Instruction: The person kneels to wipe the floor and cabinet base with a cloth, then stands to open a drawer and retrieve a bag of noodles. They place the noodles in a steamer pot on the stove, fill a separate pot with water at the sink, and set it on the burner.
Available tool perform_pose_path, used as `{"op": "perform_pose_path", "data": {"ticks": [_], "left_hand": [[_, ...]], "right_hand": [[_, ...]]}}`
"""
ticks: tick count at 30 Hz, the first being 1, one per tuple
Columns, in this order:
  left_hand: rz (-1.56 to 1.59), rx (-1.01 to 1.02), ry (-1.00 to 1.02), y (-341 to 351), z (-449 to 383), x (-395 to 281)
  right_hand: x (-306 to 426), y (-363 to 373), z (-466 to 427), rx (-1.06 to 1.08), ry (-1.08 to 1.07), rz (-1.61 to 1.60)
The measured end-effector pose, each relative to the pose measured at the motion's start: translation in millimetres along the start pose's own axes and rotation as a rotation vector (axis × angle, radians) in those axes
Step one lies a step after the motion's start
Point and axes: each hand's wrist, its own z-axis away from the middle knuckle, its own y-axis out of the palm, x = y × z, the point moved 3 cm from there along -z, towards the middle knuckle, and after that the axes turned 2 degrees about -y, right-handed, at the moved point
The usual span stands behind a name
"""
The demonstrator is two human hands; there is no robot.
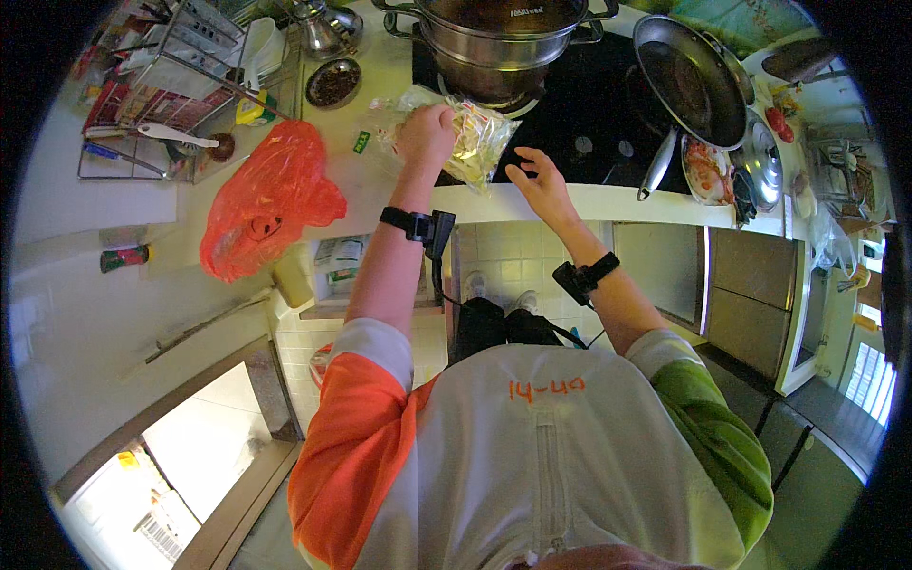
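Note:
My left hand [427, 135] is closed on a clear plastic bag [479, 142] with pale, yellowish-green contents that I cannot make out. The bag is over the counter's front part and the left edge of the black cooktop [605, 135]. Just to its right, my right hand [540, 182] is empty, thumb and fingers apart, over the front edge of the counter. Behind the bag a steel steamer pot [495, 50] with a lid stands on the cooktop. A red plastic bag [267, 203] lies on the left of the counter.
A frying pan [687, 82] sits at the right, its handle pointing towards me. Beside it are a plate of food [707, 169] and a steel lid [764, 160]. At the back left are a small dark bowl [333, 83], a steel kettle [326, 32] and a wire rack [192, 53].

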Motion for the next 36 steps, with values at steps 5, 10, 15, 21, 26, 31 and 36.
{"op": "perform_pose_path", "data": {"ticks": [5,10,15,21,26,31,36], "left_hand": [[0.216,-0.305,0.100,-20,18,40],[0.118,0.026,-0.184,-9,65,108],[-0.171,0.046,-0.054,15,99,89],[-0.329,0.011,-0.071,15,101,67],[-0.191,-0.002,-0.084,19,96,74],[0.154,0.133,-0.405,14,100,104],[0.090,0.032,-0.445,3,98,129]], "right_hand": [[-4,1,-3,0.020,-0.019,0.014],[-3,5,0,0.051,0.005,0.042],[-2,13,5,0.103,0.025,0.040],[-1,6,6,0.102,0.012,0.045],[-1,3,10,0.102,0.044,0.042],[-3,2,11,0.105,0.035,0.043],[-5,5,10,0.111,0.043,0.005]]}}
